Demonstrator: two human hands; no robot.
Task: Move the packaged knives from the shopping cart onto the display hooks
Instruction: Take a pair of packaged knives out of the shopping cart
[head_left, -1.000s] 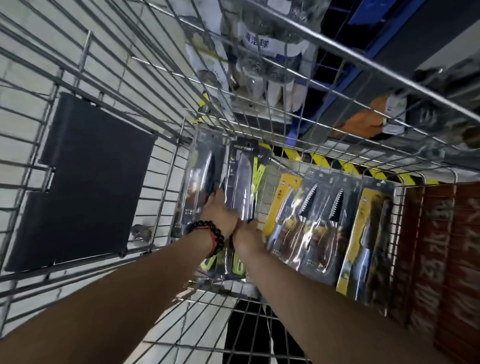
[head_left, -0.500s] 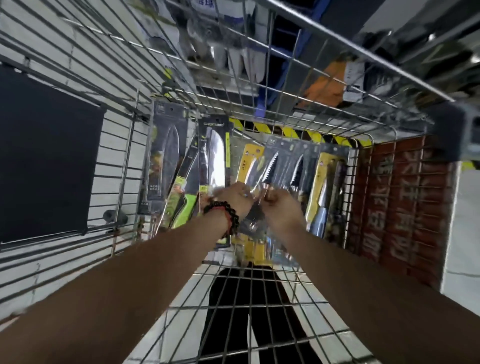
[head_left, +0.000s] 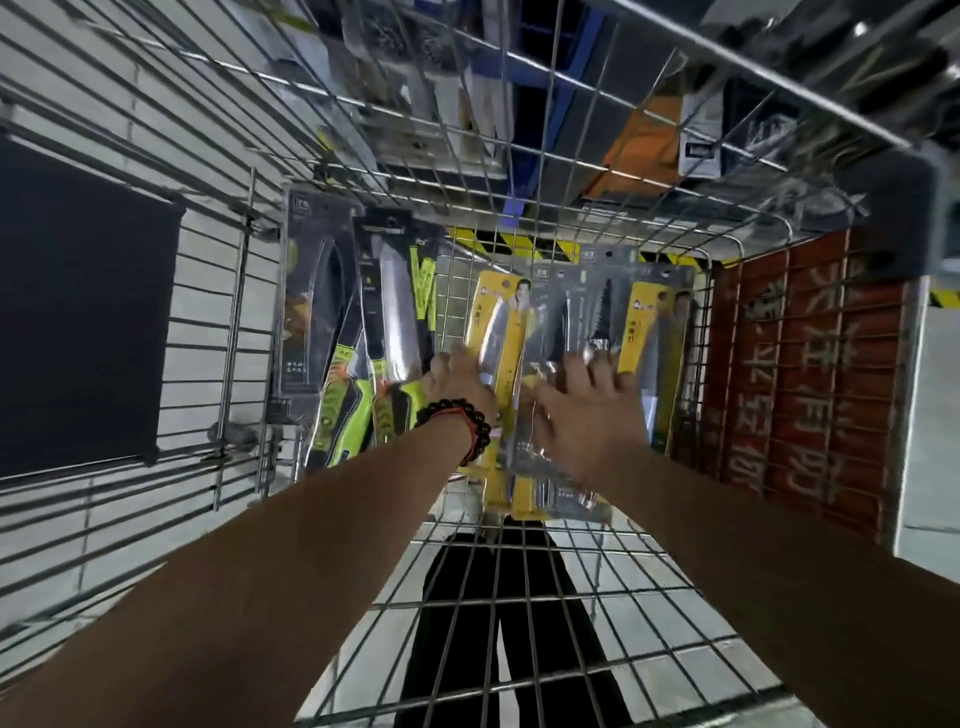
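Observation:
Several packaged knives lie on the floor of the wire shopping cart (head_left: 524, 603). At the left are a dark pack (head_left: 311, 291) and a pack with a green-handled knife (head_left: 392, 296). In the middle lies a yellow-carded knife pack (head_left: 496, 332), and my left hand (head_left: 457, 382), with a black bead bracelet, curls its fingers on that pack's left edge. My right hand (head_left: 587, 410) lies with spread fingers on a clear pack with a serrated blade (head_left: 597, 312), beside another yellow pack (head_left: 647, 338). No display hooks are in view.
A black panel (head_left: 78, 312) hangs outside the cart's left wall. A red crate with white lettering (head_left: 805, 374) stands past the right wall. Blurred shelves of goods (head_left: 441, 78) show beyond the cart's far end. Black trousers (head_left: 483, 649) show through the cart floor.
Both hands have shifted right, from the green-handled packs onto the yellow and serrated-blade packs. The right hand's fingers have spread out. The view has tilted and moved closer.

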